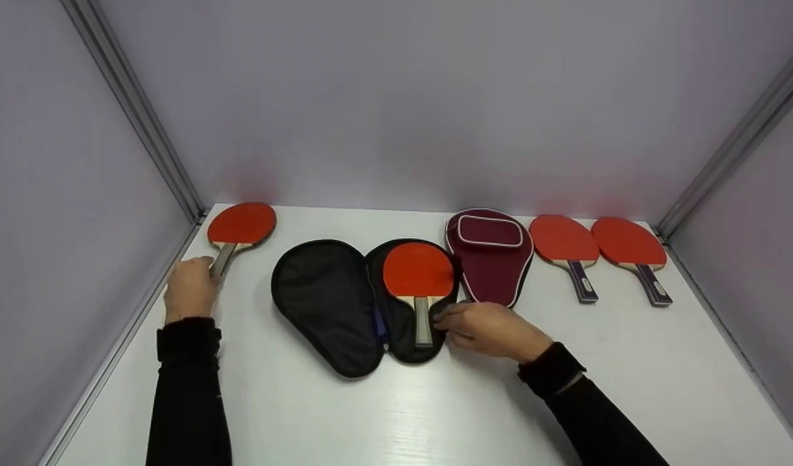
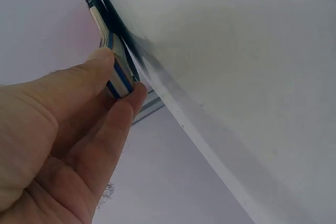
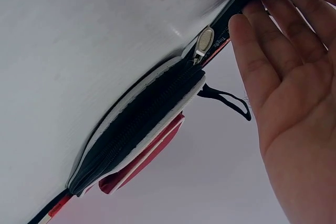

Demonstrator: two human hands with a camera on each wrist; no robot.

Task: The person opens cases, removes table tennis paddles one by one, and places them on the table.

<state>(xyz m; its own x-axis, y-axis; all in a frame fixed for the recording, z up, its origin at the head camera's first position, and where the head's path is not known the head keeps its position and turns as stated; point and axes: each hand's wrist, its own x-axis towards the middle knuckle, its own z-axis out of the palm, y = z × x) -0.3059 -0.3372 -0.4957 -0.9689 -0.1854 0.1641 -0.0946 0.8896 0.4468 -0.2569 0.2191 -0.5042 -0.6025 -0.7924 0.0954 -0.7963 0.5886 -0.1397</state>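
My left hand (image 1: 192, 289) pinches the handle of a red table tennis bat (image 1: 242, 223) at the table's back left. In the left wrist view, thumb and fingers hold the layered handle (image 2: 119, 69) from both sides. A black bat case (image 1: 328, 304) lies unfolded at the middle. Its right half carries a second red bat (image 1: 419, 270), handle towards me. My right hand (image 1: 490, 329) is at that half's right edge, fingertips beside the bat's handle. The right wrist view shows its fingers (image 3: 260, 61) fairly straight along the case edge; their tips are partly hidden.
A burgundy bat case (image 1: 490, 268) with white piping lies right of the black case; its zip pull (image 3: 205, 40) shows in the right wrist view. Further right are two red bats (image 1: 564, 238) (image 1: 628, 241). Grey walls (image 1: 396, 110) enclose the white table (image 1: 318, 421).
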